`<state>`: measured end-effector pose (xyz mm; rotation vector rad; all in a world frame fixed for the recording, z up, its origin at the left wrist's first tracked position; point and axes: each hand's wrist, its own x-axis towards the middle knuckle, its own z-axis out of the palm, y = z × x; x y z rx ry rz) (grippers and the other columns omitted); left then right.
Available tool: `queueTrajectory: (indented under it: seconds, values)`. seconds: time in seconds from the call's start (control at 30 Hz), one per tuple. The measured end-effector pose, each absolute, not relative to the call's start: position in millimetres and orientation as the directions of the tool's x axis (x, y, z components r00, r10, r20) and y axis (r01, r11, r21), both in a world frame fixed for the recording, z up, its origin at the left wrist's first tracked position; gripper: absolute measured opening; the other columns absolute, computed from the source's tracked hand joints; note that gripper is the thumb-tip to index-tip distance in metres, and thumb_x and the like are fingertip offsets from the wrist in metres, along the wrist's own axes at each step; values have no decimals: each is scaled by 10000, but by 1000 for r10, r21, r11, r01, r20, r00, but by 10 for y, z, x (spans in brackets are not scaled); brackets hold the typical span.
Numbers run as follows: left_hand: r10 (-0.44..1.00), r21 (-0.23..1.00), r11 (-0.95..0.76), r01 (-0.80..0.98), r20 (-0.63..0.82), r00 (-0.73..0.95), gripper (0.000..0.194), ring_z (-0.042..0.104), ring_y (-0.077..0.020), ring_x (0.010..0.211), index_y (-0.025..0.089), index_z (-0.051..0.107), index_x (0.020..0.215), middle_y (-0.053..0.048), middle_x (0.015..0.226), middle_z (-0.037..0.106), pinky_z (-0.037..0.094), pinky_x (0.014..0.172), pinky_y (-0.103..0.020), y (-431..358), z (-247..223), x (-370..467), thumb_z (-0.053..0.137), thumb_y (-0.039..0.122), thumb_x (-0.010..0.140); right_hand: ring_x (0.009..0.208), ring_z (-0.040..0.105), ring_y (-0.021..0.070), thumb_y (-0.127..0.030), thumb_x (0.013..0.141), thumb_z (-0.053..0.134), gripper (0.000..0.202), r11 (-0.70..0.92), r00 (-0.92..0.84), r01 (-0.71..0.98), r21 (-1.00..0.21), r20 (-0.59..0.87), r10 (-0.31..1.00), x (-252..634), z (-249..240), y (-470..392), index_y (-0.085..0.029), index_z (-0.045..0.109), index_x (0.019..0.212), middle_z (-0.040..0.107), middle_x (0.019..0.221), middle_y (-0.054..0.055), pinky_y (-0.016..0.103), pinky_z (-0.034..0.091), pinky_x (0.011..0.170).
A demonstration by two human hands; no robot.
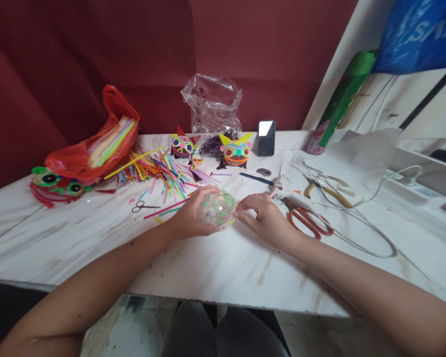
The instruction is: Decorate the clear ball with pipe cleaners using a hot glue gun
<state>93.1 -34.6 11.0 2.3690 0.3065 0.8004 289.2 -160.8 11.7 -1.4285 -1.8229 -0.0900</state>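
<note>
In the middle of the head view, my left hand is wrapped round a clear ball flecked with green and other coloured dots. My right hand meets the ball's right side, thumb and forefinger pinched together. A thin pinkish strip runs along that edge of the ball; whether it lies between my fingertips I cannot tell. Both hands are just above the white marbled table. Small scissors and a pink stick lie left of the ball. Red-handled shears rest beyond my right wrist.
Fuzzy coloured stems lie heaped behind my left hand, near a red plastic bag. Decorated heads, a clear bag and a phone stand at the back. White cable, pliers and a green can are right.
</note>
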Motion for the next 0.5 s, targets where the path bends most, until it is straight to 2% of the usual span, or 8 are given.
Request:
queueTrajectory:
  seconds: [0.1, 0.23, 0.5]
  values:
    - [404, 635, -772, 33, 448, 798, 781, 469, -351, 1299, 226, 453, 1302, -136, 1383, 487, 384, 1104, -514, -347, 117, 931, 780, 378, 609, 730, 677, 203, -230, 856, 654, 101, 341, -23, 845, -413, 608, 794, 2882, 123, -1610, -194, 647, 762, 739, 758, 41, 374, 458, 770]
    - [424, 643, -764, 55, 435, 795, 782, 458, -334, 1315, 254, 458, 1291, -112, 1383, 487, 385, 1111, -491, -367, 130, 933, 793, 402, 601, 726, 674, 206, -247, 857, 641, 113, 337, -26, 846, -414, 599, 801, 2857, 132, -1619, -200, 646, 754, 735, 758, 48, 372, 471, 764]
    - [488, 598, -781, 183, 400, 776, 787, 511, -344, 1241, 191, 457, 1271, -145, 1288, 549, 417, 1056, -485, -444, 229, 943, 797, 367, 583, 731, 669, 207, -217, 838, 671, 105, 353, -39, 845, -401, 613, 789, 2804, 114, -1624, -190, 623, 749, 723, 752, 44, 372, 450, 771]
